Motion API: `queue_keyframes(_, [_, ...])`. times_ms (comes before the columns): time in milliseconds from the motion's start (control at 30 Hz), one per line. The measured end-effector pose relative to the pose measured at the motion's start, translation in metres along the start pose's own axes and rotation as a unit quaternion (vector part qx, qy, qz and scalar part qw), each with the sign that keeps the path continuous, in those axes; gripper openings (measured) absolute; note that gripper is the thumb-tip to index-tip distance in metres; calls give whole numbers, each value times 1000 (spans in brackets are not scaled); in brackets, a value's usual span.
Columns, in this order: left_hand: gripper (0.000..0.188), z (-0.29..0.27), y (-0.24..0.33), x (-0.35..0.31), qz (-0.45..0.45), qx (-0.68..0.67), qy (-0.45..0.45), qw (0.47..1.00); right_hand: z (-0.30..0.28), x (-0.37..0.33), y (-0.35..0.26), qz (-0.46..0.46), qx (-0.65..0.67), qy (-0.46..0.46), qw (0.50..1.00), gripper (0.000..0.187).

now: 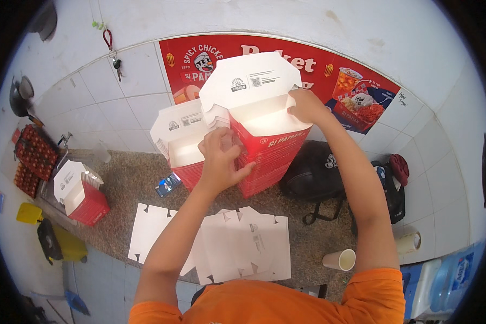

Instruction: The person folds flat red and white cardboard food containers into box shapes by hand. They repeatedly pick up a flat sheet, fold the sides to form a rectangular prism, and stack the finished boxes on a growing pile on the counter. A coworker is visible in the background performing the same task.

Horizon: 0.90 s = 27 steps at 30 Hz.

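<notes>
A tall stack of nested red and white paper food boxes (272, 162) stands on the counter. The top box (262, 119) has its white lid flap raised at the back. My right hand (306, 107) pinches the top box's right back corner, thumb inside the wall. Beside the stack's left side is my left hand (220, 161), fingers bent and thumb apart, with nothing visible in it; whether it touches the boxes is unclear. Just left of it stands a shorter stack of the same boxes (186, 154). Flat unfolded box blanks (243, 243) lie nearer me.
A small box stack (86, 202) and egg trays (35, 151) are at the left. A phone (168, 184) lies by the shorter stack. At the right are a black bag (313, 173), a paper cup (340, 260) and a water jug (459, 272). A tiled wall rises behind.
</notes>
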<state>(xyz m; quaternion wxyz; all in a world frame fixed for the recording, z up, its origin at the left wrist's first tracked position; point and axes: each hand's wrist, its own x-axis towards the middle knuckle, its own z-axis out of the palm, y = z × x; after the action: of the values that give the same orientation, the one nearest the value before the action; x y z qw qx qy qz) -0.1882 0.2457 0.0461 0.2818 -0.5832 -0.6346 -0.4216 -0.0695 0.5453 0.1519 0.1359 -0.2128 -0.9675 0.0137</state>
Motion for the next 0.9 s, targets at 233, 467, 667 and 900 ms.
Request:
queue_keyframes(233, [60,5,-4,-15,44,3,-33,998,2,4,-11,17,-26,-11,999,39])
queue_keyframes(467, [103,1,72,-91,-106,-67,-92,988,8,-17,-25,99,-58,20,993,42])
queue_keyframes(667, [118,-45,113,-294,-138,1,-644,752,-10,-77,-45,56,208,429,877,26])
queue_keyframes(900, [45,-54,78,-361,-33,-107,-607,787,-7,-264,-171,102,426,217,873,12])
